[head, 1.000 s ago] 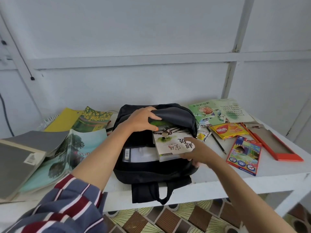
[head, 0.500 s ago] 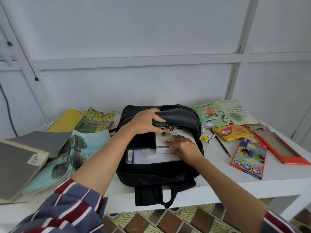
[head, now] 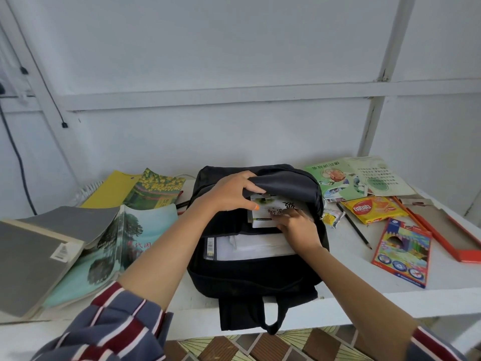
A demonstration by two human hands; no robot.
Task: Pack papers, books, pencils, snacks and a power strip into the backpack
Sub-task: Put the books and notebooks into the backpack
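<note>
Both hands work at the backpack (head: 255,277) mouth. The left hand (head: 231,194) grips the raised flap (head: 286,183) to keep it open, and the right hand (head: 296,227) lays flat fingers on a small book (head: 270,213), apparently sliding it in above the papers (head: 250,246). The snack packet (head: 372,208) and pencil box (head: 400,254) wait right of the backpack, with larger books (head: 109,243) to its left.

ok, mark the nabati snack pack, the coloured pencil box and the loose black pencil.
nabati snack pack (head: 371,209): head view, middle of the yellow wrapper.
coloured pencil box (head: 402,252): head view, centre of the printed front.
loose black pencil (head: 354,226): head view, mid-shaft.
</note>
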